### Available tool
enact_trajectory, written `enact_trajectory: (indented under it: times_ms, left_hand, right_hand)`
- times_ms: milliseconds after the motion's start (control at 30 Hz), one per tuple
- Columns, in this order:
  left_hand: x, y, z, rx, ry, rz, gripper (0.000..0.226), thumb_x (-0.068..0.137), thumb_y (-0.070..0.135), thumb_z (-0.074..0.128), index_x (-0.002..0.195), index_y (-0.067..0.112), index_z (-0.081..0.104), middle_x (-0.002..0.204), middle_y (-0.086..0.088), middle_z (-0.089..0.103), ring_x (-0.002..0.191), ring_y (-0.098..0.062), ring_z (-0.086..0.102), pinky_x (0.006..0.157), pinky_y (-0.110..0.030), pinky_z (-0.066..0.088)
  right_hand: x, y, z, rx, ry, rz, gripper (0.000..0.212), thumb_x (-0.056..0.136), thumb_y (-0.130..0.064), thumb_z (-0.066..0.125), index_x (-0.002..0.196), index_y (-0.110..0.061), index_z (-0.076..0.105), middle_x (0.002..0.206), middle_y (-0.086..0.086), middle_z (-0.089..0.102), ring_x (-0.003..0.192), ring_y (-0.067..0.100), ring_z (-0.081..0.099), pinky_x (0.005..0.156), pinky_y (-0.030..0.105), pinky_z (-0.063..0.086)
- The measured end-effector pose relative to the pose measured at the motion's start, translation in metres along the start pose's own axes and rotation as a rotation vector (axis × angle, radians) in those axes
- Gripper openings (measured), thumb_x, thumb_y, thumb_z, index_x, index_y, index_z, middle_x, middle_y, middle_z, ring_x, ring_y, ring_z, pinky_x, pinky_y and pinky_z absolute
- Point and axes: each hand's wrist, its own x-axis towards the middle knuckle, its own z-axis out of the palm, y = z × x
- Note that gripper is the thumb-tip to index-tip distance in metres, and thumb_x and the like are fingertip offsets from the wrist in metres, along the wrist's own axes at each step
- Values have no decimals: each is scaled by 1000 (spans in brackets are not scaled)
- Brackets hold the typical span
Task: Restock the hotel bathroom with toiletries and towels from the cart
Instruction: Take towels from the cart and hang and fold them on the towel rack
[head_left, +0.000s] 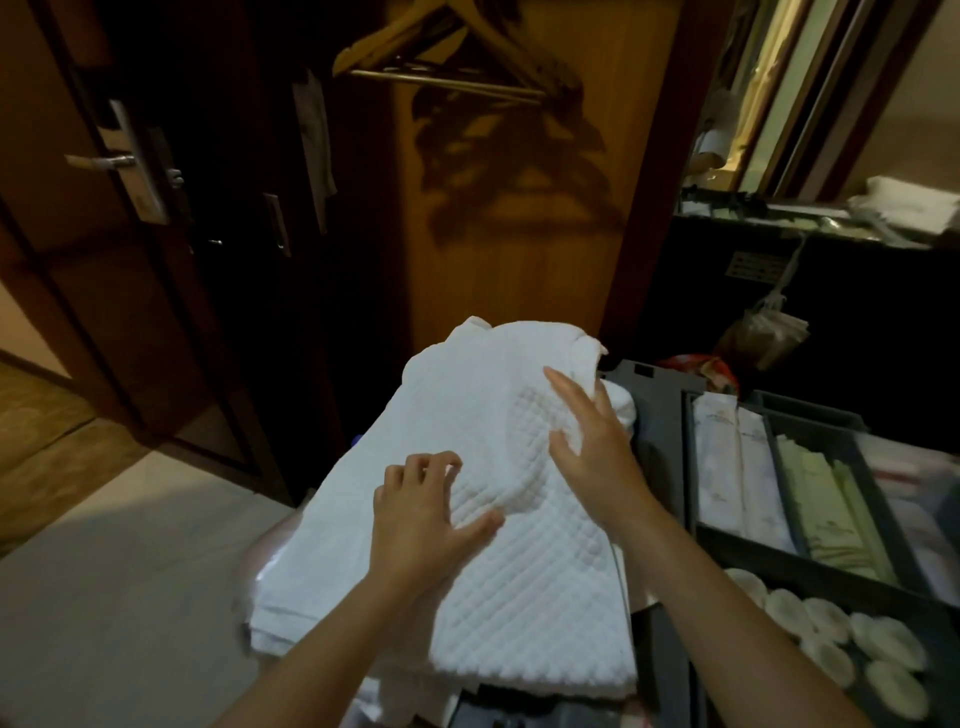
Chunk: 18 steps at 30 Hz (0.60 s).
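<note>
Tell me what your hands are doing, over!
Left hand on white towel, fingers bent, grip unclear. Right hand flat on it. Towel atop folded stack. Nothing lies on it; toiletry tray sits beside, right.

Cart: dark grey.
Left side: folded white waffle towels, stacked.
Right side: divided tray holding sachets; round white packets nearer.

Towel: white cloth, quilted waffle weave, matt, rough. Hangers: pale wood, smooth. Rail: metal, dull sheen. Door: dark wood, semi-gloss. Handle plate: brushed metal. Wardrobe panel: grained wood, satin. Cart tray: dark plastic, matt. Sachets: white wrappers, smooth, material unclear.
</note>
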Motion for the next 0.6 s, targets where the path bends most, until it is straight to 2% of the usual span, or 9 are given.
enact_trajectory:
  times_ms: [67,133,200,267,367,500,600]
  left_hand:
    - [1,-1,0,1,-7,5,77,61,82,41,121,35,42,116,9,46,105,-14,37,83,-27,29]
    - [3,-2,-1,7,-27,12,78,61,84,40,122,36,40,117,10,45,106,-13,35,83,-26,26]
    - [4,-3,-2,22,-42,21,78,60,85,39,122,36,39,117,11,44,107,-12,34,83,-26,25]
    - [5,-3,-2,25,-45,27,76,60,84,39,120,37,38,115,12,43,107,-12,33,83,-26,24]
    - [6,-2,0,13,-31,24,74,59,83,41,117,38,38,110,13,39,105,-10,31,83,-26,19]
    - [6,-4,0,-3,-39,33,74,58,83,40,117,37,38,109,13,37,105,-10,30,83,-26,17]
    - [13,-7,-2,-58,-59,46,73,59,86,39,115,38,40,112,13,35,105,-7,28,88,-27,19]
  right_hand:
    - [3,11,-5,118,191,132,61,85,0,57,136,-28,41,150,4,28,136,19,30,109,26,29]
    - [6,23,-11,417,328,430,58,84,2,60,134,-22,43,143,7,41,128,26,43,104,44,40]
    - [4,32,-16,730,343,764,56,85,-3,62,136,-16,42,136,14,49,117,31,53,92,46,49]
    - [-5,42,-16,784,247,952,62,84,-13,67,139,-12,37,135,17,50,115,34,54,93,48,48]
    - [-16,42,-15,823,127,995,68,81,-23,72,140,-15,39,137,12,51,120,31,52,103,51,41]
    - [-19,28,-20,963,0,1007,47,83,-24,69,127,-13,56,120,12,64,109,29,61,101,48,44]
    - [-14,21,-22,912,28,970,43,86,-22,65,126,-11,55,111,7,65,101,25,61,93,43,47]
